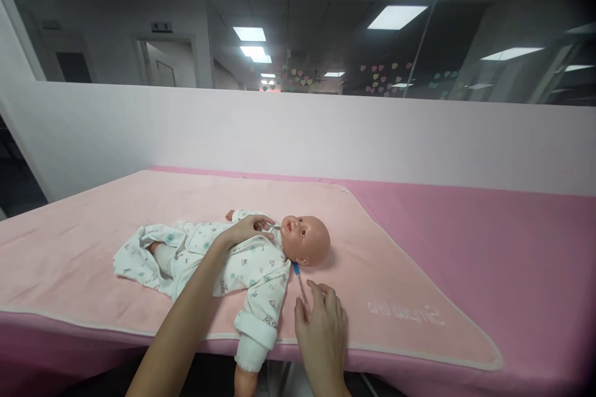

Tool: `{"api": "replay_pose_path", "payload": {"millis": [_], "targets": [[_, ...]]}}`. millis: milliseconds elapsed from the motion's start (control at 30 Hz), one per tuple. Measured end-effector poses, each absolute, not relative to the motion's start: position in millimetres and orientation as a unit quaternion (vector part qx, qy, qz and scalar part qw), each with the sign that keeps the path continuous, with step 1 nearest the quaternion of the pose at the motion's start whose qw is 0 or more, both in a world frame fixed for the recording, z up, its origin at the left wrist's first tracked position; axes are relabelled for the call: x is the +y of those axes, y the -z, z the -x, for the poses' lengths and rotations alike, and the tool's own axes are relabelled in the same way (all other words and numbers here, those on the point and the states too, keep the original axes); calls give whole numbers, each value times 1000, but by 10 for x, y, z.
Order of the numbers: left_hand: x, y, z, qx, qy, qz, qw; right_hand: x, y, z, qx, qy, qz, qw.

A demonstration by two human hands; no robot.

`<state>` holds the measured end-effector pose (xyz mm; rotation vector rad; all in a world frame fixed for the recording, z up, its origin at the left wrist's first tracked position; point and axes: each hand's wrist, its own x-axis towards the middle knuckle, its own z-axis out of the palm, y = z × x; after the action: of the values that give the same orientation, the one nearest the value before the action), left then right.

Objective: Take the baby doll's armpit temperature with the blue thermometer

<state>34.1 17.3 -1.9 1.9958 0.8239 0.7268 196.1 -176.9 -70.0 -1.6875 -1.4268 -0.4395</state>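
A baby doll point(307, 240) lies on its back, its bald head to the right. It wears a white patterned outfit point(254, 267), with one sleeved arm hanging over the near edge. My left hand point(246, 229) rests on the chest, thumb and fingers curled at the outfit's collar point(278, 237) below the chin. Beside the doll's neck and shoulder lies a thin thermometer point(302, 285) with a blue end. My right hand point(321, 325) is just over its near end, thumb and fingers bent but apart, the thermometer between them.
A light pink blanket point(400, 273) with a pale border covers much of the darker pink tabletop point(521, 248). Behind it stands a low white wall point(326, 136) with a window point(326, 43) above. The table's near edge runs just below my hands.
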Motion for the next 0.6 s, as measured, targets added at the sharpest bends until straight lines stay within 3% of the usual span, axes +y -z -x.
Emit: {"api": "replay_pose_path", "payload": {"millis": [167, 300, 400, 600], "targets": [[74, 8, -239, 262, -272, -805, 459, -1853, 864, -2095, -586, 218, 693, 359], [130, 74, -214, 322, -413, -670, 526, -1895, 782, -2189, -563, 208, 705, 378], [226, 133, -178, 377, -514, -515, 573, -2046, 553, -2259, -537, 169, 715, 414], [259, 125, -155, 389, -534, -442, 606, -2010, -205, -1982, -567, 179, 647, 477]]}}
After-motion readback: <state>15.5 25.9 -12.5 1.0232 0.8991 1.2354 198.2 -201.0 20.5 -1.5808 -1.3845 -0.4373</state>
